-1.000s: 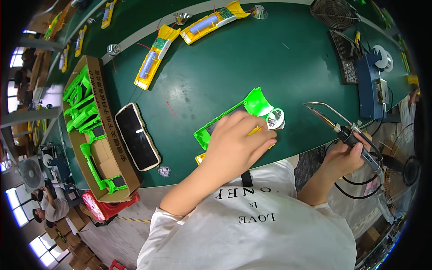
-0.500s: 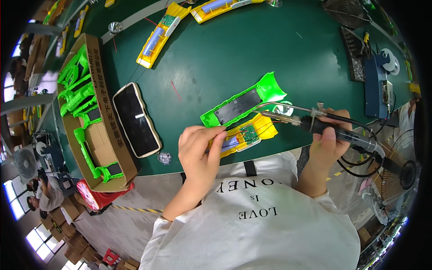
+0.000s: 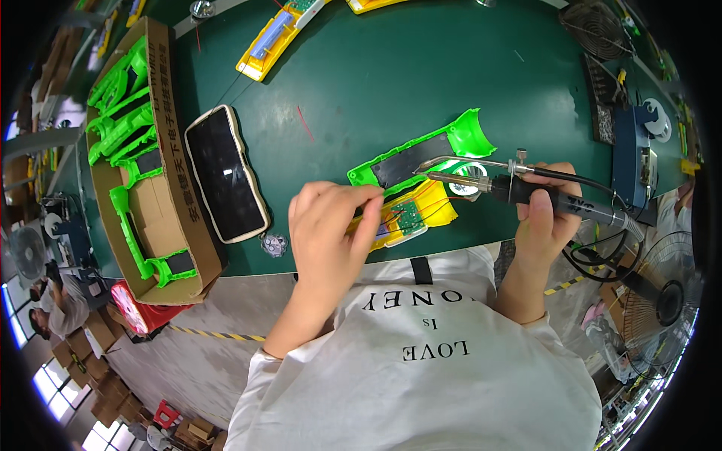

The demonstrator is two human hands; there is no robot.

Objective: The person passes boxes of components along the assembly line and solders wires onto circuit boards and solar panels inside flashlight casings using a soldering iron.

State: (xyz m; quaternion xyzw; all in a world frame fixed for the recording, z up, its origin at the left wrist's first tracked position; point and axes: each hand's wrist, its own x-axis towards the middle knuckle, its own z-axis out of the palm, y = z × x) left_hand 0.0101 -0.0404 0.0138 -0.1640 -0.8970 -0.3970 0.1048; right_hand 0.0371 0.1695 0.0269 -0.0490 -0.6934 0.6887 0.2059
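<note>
My right hand (image 3: 549,214) grips a soldering iron (image 3: 472,180) with a thin metal feed tube clamped along it. Its tip is over the lower edge of a dark panel (image 3: 412,159) set in a green plastic housing (image 3: 471,134). My left hand (image 3: 327,229) pinches thumb and forefinger by the housing's left end, apparently on a thin black wire. Just below lies a yellow housing (image 3: 436,204) with a green circuit board (image 3: 408,216) and wires, its left part hidden behind my fingers. A round reflector (image 3: 468,171) sits partly behind the iron.
A cardboard box (image 3: 188,225) of green housings stands at left, beside a phone (image 3: 227,177). A yellow housing with a blue battery (image 3: 272,36) lies at the far side. A blue machine (image 3: 630,161) stands at right, and a fan (image 3: 665,301) is beyond the table edge.
The view has shifted a little. The iron's tip has moved left and up, onto the panel's lower edge. My left hand keeps its pinch near the housing's left end.
</note>
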